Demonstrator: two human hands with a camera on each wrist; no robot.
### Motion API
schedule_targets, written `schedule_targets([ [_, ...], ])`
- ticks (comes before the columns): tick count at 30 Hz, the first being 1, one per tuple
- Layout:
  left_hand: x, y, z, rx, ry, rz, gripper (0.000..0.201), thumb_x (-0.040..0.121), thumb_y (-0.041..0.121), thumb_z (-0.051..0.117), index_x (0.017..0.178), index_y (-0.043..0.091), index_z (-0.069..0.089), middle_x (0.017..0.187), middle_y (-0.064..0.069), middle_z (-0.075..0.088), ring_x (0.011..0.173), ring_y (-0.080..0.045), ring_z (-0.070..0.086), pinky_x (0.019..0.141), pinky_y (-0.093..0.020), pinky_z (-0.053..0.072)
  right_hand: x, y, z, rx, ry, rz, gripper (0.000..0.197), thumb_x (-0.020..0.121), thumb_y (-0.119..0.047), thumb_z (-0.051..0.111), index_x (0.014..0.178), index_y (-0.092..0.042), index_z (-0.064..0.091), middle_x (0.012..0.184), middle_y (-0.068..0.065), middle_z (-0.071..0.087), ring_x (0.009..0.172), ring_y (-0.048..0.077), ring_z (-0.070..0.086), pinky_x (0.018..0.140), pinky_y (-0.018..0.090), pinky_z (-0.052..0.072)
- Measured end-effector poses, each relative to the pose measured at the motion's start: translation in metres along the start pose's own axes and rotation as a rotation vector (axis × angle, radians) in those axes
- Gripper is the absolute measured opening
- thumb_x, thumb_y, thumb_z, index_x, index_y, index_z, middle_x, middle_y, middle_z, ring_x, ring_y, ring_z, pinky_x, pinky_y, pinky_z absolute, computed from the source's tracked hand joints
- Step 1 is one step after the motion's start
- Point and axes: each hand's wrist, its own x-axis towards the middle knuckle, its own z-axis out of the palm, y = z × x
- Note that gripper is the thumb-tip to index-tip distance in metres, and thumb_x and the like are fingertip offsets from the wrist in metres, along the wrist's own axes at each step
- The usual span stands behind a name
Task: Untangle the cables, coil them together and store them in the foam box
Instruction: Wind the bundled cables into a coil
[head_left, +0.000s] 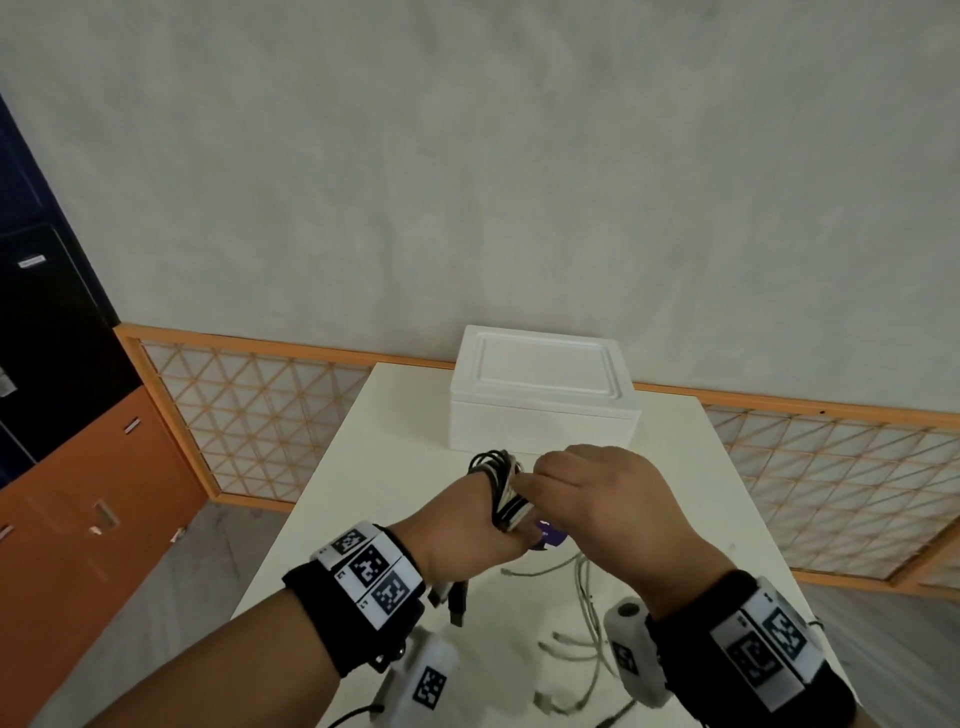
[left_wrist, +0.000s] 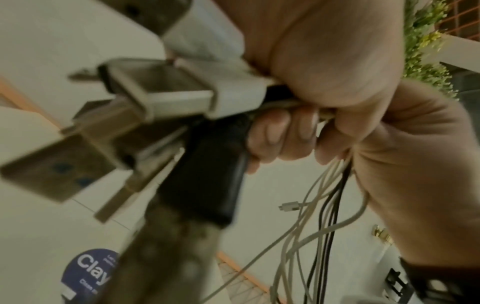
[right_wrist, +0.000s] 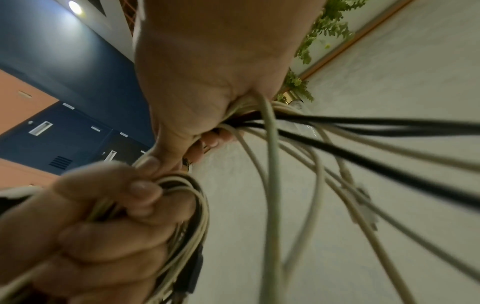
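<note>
A bundle of black and white cables (head_left: 503, 487) is looped around my left hand (head_left: 465, 519), which grips it above the table's middle. My right hand (head_left: 584, 486) holds the same cables just right of the coil. In the right wrist view the right hand (right_wrist: 205, 86) clutches several strands (right_wrist: 337, 131) that run off to the right, and the left hand (right_wrist: 103, 222) holds the coil (right_wrist: 193, 205). USB plugs (left_wrist: 166, 96) stick out beside the left hand's fingers (left_wrist: 280, 133). Loose ends (head_left: 582, 618) trail on the table. The white foam box (head_left: 543, 389) stands behind, lid on.
The white table (head_left: 384, 467) carries a round purple sticker (head_left: 546, 536) under my hands. An orange lattice fence (head_left: 249, 415) runs behind the table. Orange and dark blue cabinets (head_left: 78, 493) stand at the left. A grey wall rises behind.
</note>
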Motion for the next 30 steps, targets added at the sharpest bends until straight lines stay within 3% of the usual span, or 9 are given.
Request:
schedule_targets([
  [4,-0.006,0.013,-0.004,-0.213,-0.102,-0.053,0.034,0.082,0.009,0.057,0.056,0.028,0.046,0.044,0.009,0.046,0.043,-0.009,0.045,0.057,-0.029,0.042,0.002,0.006,0.006,0.001,0.112,0.001,0.033,0.080,-0.011,0.059,0.112,-0.021,0.061,0.082,-0.004,0.064,0.061,0.019,0.052,0.048,0.029,0.043],
  [7,-0.009,0.018,-0.006,-0.367,-0.166,-0.036,0.023,0.076,0.010,0.055,0.056,0.014,0.048,0.039,0.006,0.043,0.037,-0.015,0.040,0.059,-0.039,0.041,0.002,0.009,0.015,0.077,0.186,0.040,0.024,0.095,-0.020,0.049,0.117,-0.024,0.058,0.088,-0.005,0.067,0.067,0.020,0.056,0.058,0.033,0.045],
  [12,-0.005,0.019,-0.007,-0.563,-0.198,0.022,0.018,0.076,0.004,0.054,0.060,0.012,0.049,0.040,0.001,0.036,0.035,-0.015,0.035,0.053,-0.027,0.042,0.014,0.003,0.015,0.444,0.234,0.175,0.022,0.092,-0.026,0.058,0.113,-0.019,0.061,0.099,-0.003,0.068,0.086,0.012,0.063,0.078,0.027,0.047],
  [14,-0.003,0.019,-0.008,-0.593,-0.206,0.032,0.019,0.074,0.002,0.052,0.058,0.013,0.048,0.040,0.001,0.037,0.034,-0.015,0.035,0.051,-0.025,0.040,0.017,-0.002,0.011,0.804,0.161,0.368,0.022,0.091,-0.010,0.057,0.110,-0.016,0.064,0.101,-0.004,0.063,0.084,0.001,0.063,0.075,0.014,0.048],
  [17,-0.003,0.019,-0.008,-0.627,-0.233,0.067,0.022,0.071,0.004,0.053,0.056,0.019,0.053,0.039,0.004,0.040,0.033,-0.013,0.036,0.053,-0.029,0.039,0.014,-0.005,0.015,0.983,0.032,0.538,0.023,0.083,-0.030,0.053,0.104,-0.034,0.062,0.094,-0.012,0.063,0.074,-0.003,0.063,0.070,0.023,0.050],
  [20,-0.004,0.020,-0.008,-0.708,-0.274,0.073,0.011,0.066,0.014,0.058,0.063,0.007,0.050,0.038,0.001,0.037,0.031,-0.013,0.036,0.052,-0.026,0.042,0.015,-0.008,0.018,1.140,0.078,0.615,0.025,0.072,-0.035,0.052,0.095,-0.029,0.062,0.070,0.010,0.068,0.062,0.017,0.066,0.067,0.036,0.053],
  [23,-0.004,0.020,-0.004,-0.817,-0.309,0.086,0.009,0.067,0.012,0.058,0.064,0.007,0.050,0.038,0.003,0.038,0.030,-0.012,0.035,0.054,-0.030,0.039,0.018,-0.010,0.017,1.222,0.125,0.644,0.029,0.068,-0.036,0.055,0.090,-0.020,0.063,0.075,0.024,0.066,0.069,0.036,0.065,0.066,0.049,0.053],
  [27,-0.005,0.016,-0.001,-0.886,-0.348,0.122,0.007,0.070,0.011,0.057,0.064,0.010,0.052,0.038,0.001,0.038,0.030,-0.012,0.035,0.055,-0.028,0.041,0.022,-0.007,0.022,1.243,0.178,0.633,0.057,0.064,-0.071,0.063,0.082,-0.018,0.062,0.072,0.004,0.064,0.069,0.017,0.062,0.063,0.030,0.050],
  [30,-0.008,0.014,0.001,-0.898,-0.350,0.136,0.007,0.070,0.011,0.057,0.064,0.012,0.053,0.037,0.002,0.038,0.030,-0.012,0.035,0.055,-0.028,0.042,0.025,-0.009,0.026,1.296,0.178,0.630,0.061,0.063,-0.076,0.062,0.078,-0.017,0.061,0.067,-0.004,0.062,0.064,0.011,0.058,0.060,0.024,0.046],
])
